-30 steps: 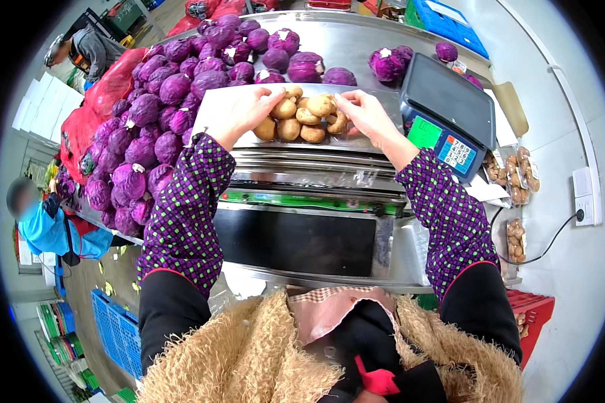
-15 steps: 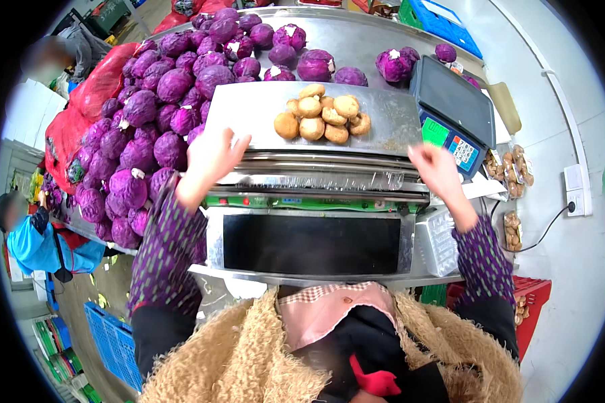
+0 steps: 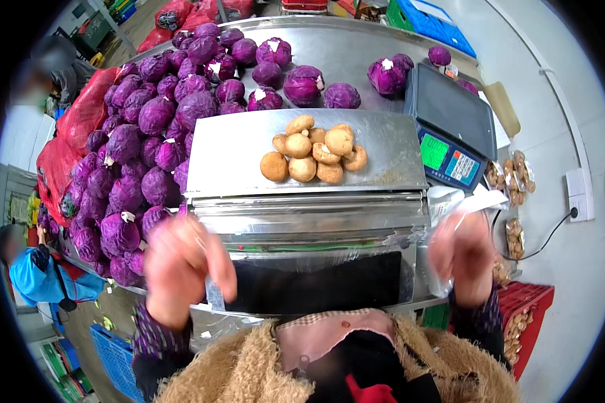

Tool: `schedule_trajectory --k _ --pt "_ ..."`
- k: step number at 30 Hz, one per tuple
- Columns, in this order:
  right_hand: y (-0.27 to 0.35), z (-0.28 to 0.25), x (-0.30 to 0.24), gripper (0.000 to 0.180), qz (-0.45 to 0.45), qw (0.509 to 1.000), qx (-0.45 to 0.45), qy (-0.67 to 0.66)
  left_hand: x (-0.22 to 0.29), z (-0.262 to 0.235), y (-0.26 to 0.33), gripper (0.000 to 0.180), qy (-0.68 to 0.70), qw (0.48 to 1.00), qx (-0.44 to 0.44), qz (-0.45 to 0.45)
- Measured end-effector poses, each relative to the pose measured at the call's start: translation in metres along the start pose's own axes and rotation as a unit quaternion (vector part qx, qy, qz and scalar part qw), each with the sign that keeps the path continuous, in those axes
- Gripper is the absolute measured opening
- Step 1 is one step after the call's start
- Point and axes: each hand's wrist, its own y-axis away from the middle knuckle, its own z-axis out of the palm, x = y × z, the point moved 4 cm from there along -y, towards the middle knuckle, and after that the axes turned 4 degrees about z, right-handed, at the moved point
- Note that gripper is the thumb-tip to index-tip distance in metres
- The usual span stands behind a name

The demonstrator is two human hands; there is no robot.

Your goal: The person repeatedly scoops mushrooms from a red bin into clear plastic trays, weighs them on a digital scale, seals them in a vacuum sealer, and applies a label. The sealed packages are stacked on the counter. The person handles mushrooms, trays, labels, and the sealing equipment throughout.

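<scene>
My left hand (image 3: 185, 265) and my right hand (image 3: 464, 255) are at either side of a metal film-wrapping machine (image 3: 302, 221), blurred by motion. Their fingers are closed on the edge of a sheet of clear plastic film (image 3: 316, 243), which stretches between them over the front of the machine. Through the film, the green strip and the black plate (image 3: 309, 285) look hazy. A small pile of brown mushrooms (image 3: 316, 151) rests on the machine's sloping metal top, beyond both hands.
Purple cabbages (image 3: 158, 114) are heaped on the metal table at left, beside red mesh sacks (image 3: 81, 121). A digital scale (image 3: 450, 124) stands at right, near packed mushrooms (image 3: 514, 238) and a red crate (image 3: 528, 319). A person in blue (image 3: 47, 275) works at far left.
Both hands have come back toward my body from the machine's roller, drawing the clear film over its front. The mushroom pile stays on the metal top.
</scene>
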Motion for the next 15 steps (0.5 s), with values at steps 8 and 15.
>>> schedule_trajectory --k 8,15 --pt "-0.250 -0.105 0.089 0.026 -0.113 0.904 0.223 0.347 -0.109 -0.109 -0.212 0.022 -0.474 0.870 0.133 0.010" --pt "-0.229 -0.094 0.088 0.023 -0.276 0.728 0.122 0.615 -0.100 -0.092 -0.179 0.027 -0.636 0.735 -0.071 0.225"
